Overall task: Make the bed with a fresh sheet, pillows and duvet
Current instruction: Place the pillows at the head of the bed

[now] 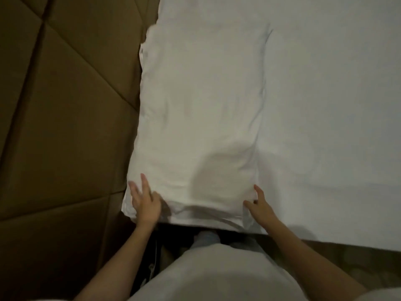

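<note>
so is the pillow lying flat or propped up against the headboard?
Flat. The pillow lies lengthwise on the sheet beside the headboard, with the left hand and right hand at its near end.

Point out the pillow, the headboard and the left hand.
pillow [201,109]: head view, middle of its top face.
headboard [71,105]: head view, a padded brown panel.
left hand [145,205]: head view, back of the hand.

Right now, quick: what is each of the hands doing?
Left hand: open, fingers spread, resting on the near left corner of the pillow.
Right hand: open, fingers loosely extended, touching the pillow's near right corner.
</note>
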The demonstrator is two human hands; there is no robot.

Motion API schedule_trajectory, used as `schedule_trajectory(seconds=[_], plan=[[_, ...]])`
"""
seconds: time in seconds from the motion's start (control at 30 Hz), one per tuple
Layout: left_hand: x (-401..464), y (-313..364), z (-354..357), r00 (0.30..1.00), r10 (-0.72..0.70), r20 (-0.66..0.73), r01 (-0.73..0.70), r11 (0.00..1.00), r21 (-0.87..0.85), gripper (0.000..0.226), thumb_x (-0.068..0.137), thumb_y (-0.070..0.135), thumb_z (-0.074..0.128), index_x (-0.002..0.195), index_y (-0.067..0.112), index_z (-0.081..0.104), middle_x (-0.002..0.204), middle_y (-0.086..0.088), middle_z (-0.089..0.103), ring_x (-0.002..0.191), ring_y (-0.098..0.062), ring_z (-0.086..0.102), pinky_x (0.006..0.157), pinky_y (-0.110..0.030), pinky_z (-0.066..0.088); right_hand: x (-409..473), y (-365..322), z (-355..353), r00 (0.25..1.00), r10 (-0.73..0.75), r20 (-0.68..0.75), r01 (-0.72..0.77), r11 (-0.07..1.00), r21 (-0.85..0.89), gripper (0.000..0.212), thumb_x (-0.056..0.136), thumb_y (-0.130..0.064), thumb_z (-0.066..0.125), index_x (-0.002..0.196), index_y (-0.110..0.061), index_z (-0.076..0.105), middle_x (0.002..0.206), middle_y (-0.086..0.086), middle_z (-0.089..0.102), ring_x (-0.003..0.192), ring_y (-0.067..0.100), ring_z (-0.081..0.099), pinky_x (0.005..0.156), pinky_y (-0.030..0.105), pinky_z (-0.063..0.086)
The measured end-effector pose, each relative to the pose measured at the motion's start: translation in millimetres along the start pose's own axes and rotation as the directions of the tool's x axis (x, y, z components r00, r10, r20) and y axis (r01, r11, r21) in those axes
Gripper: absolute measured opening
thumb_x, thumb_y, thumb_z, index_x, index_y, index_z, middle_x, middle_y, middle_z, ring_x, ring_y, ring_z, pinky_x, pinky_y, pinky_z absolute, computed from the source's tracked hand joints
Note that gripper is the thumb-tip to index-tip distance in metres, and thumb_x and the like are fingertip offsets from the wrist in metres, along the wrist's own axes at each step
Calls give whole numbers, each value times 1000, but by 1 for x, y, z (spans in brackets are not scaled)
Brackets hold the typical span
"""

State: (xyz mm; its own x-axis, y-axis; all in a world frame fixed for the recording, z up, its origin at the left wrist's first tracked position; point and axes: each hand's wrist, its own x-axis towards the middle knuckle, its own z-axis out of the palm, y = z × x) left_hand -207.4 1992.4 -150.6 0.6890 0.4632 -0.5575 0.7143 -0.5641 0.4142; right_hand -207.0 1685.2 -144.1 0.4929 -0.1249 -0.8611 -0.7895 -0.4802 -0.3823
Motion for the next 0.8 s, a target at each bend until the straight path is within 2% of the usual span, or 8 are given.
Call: schedule_trajectory(seconds=[0.1,0.2,0.3,0.43,0.5,0.57,0.67,0.8], plan=[[-13,-27,12,904,-420,85,417,815,-402,66,94,21,44,152,18,12,151,-12,28,135,-36,33,111,-46,30,4,22,1,990,142,3,-142,985,101,59,100,-21,47,150,-11,19,151,17,33,133,35,38,108,38,31],[-25,-33,23,736,-544,402,672,520,-527,31,101,27,38,131,18,37,115,-6,51,106,-28,51,97,-43,36,17,45,-2,984,178,15,-177,962,206,63,98,-15,50,151,-8,17,154,16,27,136,34,33,110,39,30],[-22,-27,31,740,-467,484,631,232,-741,15,100,23,39,95,11,47,94,-9,51,75,-19,48,83,-35,42,22,58,-4,973,216,85,-233,907,351,65,96,-15,54,151,-11,19,154,11,28,137,32,32,111,40,28],[-6,-10,39,786,-395,476,513,-13,-858,16,97,11,43,102,7,58,110,-12,58,97,-29,57,101,-44,43,23,65,0,957,215,194,-271,903,335,36,96,-16,54,130,-10,48,118,9,58,103,22,55,88,32,40],[-11,-6,39,782,-394,483,497,-74,-864,28,97,12,45,123,7,57,122,-12,60,112,-30,56,103,-44,43,17,63,2,948,217,234,-295,874,386,5,96,-12,52,96,-13,56,82,5,57,73,15,53,72,28,41],[-27,-6,38,771,-428,472,484,-87,-870,38,97,10,48,135,8,48,130,-13,55,121,-31,51,105,-46,41,12,60,1,957,187,222,-271,849,454,15,95,-9,51,81,-14,54,70,4,52,66,14,48,72,26,43],[-56,-16,28,785,-495,372,391,-68,-918,46,94,8,55,138,11,43,131,-13,53,120,-32,52,104,-48,42,-11,56,-3,967,116,226,-220,828,517,11,96,-12,48,96,-17,57,88,1,57,80,15,52,81,32,44],[-74,-30,8,820,-505,271,340,49,-939,31,94,14,58,124,9,55,124,-10,59,108,-25,60,90,-38,52,-37,57,0,974,-28,226,-158,632,759,20,93,-8,44,99,-16,61,94,5,65,86,20,59,76,36,51]])
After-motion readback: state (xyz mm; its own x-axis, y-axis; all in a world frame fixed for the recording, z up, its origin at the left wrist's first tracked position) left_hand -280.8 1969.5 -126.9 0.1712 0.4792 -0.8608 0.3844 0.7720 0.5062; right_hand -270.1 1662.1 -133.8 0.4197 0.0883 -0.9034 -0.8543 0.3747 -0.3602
